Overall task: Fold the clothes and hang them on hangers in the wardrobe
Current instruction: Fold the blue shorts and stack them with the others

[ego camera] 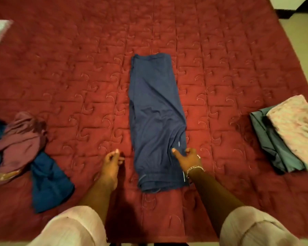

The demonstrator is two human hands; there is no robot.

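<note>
Head view: the right hand pinches the right edge of the blue garment near its lower end, thumb laid on the cloth and fingers curled round the fold. The left hand hovers just left of the garment, apart from it, fingers loosely curled and holding nothing. The garment lies folded into a long narrow strip, lengthwise down the middle of the red quilted bedspread. A bracelet circles the right wrist. Unfolded purple and blue clothes lie heaped at far left. A folded stack sits at far right.
</note>
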